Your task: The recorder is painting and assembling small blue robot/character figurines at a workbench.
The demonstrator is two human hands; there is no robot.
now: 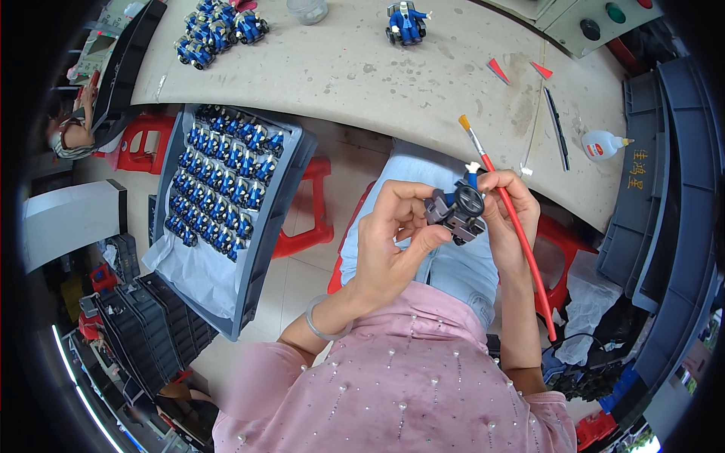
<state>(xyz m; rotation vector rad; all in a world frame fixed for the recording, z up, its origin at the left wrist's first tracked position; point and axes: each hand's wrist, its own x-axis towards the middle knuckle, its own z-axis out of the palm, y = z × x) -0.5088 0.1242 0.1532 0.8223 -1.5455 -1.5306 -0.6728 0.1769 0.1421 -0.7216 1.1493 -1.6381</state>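
Above my lap I hold a small toy figure (455,209) in blue, seated in a dark wheeled chair, its large wheel facing up. My left hand (387,238) pinches the chair between thumb and fingers. The fingers of my right hand (510,211) touch the toy's other side, by its blue arm and pale hand. Also in my right hand is a paintbrush (526,249) with a red handle, its yellowish bristles pointing up and away over the table edge. Part of the toy is hidden by my fingers.
On the table (317,75) are a heap of similar toys (219,34), one lone toy (406,24), red triangular pieces (498,70), a black pen (557,128) and a white glue bottle (604,145). A grey tray (291,181) with rows of toys rests at left on a red stool (311,215).
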